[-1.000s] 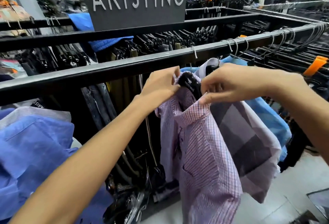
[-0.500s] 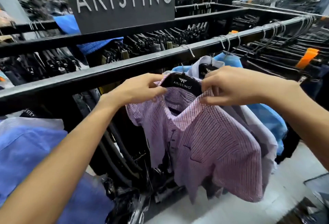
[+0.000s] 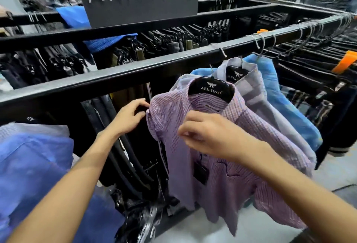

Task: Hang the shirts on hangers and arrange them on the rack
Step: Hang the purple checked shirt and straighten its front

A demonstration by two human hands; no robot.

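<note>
Blue shirts (image 3: 32,157) sit at nine o'clock. Left hand (image 3: 129,117) at centre, grip pinching the shoulder seam of the purple checked shirt (image 3: 228,167). That shirt hangs on its black hanger (image 3: 211,89) from the rack rail (image 3: 135,72). Right hand (image 3: 210,136), fingers curled on the shirt front, though what they hold is unclear. Grey shirt (image 3: 257,96) at two o'clock.

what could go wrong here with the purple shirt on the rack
1. The left hand tugs the shoulder of the purple shirt sideways; it might slide off its black hanger.
2. The right hand pinches the front placket, so pulling may drag the hook off the rail.
3. The grey shirt hangs right behind it; the hangers could tangle.
</note>
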